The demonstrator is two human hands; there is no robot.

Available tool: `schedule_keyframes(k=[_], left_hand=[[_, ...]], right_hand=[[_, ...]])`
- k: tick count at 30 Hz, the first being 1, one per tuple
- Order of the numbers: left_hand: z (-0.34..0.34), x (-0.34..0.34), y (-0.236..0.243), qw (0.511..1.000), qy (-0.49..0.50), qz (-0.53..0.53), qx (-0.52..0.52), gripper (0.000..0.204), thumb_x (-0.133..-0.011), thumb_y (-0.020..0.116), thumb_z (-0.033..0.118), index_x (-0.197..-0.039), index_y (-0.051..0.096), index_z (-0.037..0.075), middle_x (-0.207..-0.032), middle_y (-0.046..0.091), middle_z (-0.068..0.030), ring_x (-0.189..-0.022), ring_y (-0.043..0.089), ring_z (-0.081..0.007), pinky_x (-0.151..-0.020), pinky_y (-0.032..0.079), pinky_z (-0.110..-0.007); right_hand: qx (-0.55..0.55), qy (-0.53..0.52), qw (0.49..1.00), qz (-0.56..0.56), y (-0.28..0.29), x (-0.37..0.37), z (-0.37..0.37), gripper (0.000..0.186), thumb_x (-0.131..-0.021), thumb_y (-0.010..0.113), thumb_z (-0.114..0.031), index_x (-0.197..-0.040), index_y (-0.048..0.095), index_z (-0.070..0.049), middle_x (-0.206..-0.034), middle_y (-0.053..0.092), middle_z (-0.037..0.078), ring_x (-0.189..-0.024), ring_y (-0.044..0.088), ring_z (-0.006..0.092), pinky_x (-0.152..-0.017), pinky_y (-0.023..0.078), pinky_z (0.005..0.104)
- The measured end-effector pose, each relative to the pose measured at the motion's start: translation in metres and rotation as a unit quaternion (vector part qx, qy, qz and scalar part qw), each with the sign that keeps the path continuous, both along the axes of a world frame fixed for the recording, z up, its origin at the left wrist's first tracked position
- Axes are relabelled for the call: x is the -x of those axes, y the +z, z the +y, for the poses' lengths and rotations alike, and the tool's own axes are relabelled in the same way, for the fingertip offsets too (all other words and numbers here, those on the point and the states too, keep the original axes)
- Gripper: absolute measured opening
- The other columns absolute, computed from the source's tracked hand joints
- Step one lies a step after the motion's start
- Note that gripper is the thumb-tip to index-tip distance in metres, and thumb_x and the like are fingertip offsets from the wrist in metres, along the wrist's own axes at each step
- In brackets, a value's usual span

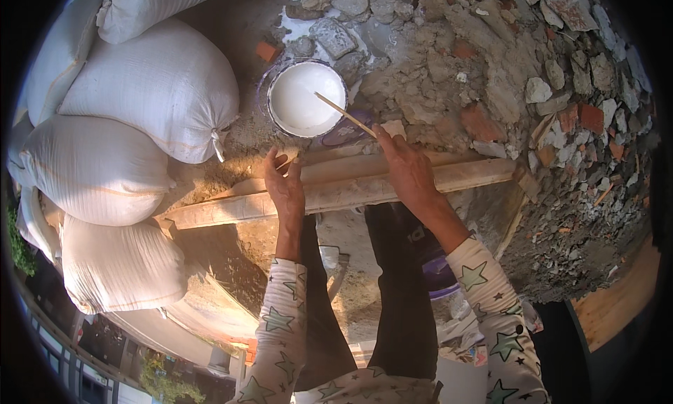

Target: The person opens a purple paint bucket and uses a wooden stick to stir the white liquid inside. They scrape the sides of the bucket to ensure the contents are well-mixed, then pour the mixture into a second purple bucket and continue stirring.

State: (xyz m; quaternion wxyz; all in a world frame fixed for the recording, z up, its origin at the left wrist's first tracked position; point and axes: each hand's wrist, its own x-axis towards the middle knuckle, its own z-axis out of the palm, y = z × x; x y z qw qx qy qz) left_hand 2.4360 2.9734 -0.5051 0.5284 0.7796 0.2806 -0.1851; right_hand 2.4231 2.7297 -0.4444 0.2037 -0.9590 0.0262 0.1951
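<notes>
My right hand (408, 171) grips a thin wooden stick (342, 111), whose far end is over or in a white liquid (298, 102) inside a round bucket (272, 116). My left hand (284, 185) is nearer me, just below the bucket, with a short thin piece of wood (283, 163) pinched between thumb and fingers. Both hands are above a long wooden plank (336, 195) that lies crosswise over my dark-trousered legs in the view. A purple container (345, 132) shows partly behind the bucket.
Full white sacks (144, 88) are piled along the left. Broken concrete and brick rubble (505, 74) spreads from the top across the right. A plywood board (606, 309) sits at the lower right, and another purple object (438, 278) shows beside my right leg.
</notes>
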Motion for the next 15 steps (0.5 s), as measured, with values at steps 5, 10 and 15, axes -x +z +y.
schedule_keyframes(k=[5, 10, 15], left_hand=[[-0.014, 0.065, 0.060, 0.999, -0.018, 0.005, 0.036, 0.046, -0.092, 0.061, 0.016, -0.132, 0.048, -0.004, -0.111, 0.058, -0.0166, -0.100, 0.059, -0.0257, -0.080, 0.051, -0.036], [0.002, 0.071, 0.042, 0.992, -0.088, -0.075, -0.041, 0.034, -0.093, 0.057, 0.010, -0.123, 0.053, -0.004, -0.100, 0.059, -0.0179, -0.089, 0.061, -0.0306, -0.075, 0.051, -0.039], [0.016, 0.057, 0.031, 0.990, -0.086, -0.090, -0.067, 0.027, -0.091, 0.058, 0.006, -0.117, 0.057, -0.004, -0.093, 0.059, -0.0187, -0.082, 0.061, -0.0331, -0.073, 0.049, -0.041]], right_hand=[[0.120, 0.187, 0.975, -0.023, -0.042, -0.063, 0.010, 0.049, -0.083, 0.058, -0.004, -0.132, 0.052, -0.006, -0.092, 0.065, 0.017, -0.071, 0.070, 0.0299, -0.059, 0.057, 0.0373], [0.143, 0.271, 0.942, -0.138, -0.087, -0.112, 0.033, 0.038, -0.084, 0.058, -0.007, -0.122, 0.057, -0.005, -0.084, 0.067, 0.014, -0.068, 0.071, 0.0266, -0.055, 0.057, 0.0353], [0.189, 0.324, 0.915, -0.148, -0.121, -0.152, 0.067, 0.025, -0.082, 0.061, -0.009, -0.106, 0.065, -0.006, -0.083, 0.068, 0.012, -0.068, 0.071, 0.0237, -0.055, 0.057, 0.0330]])
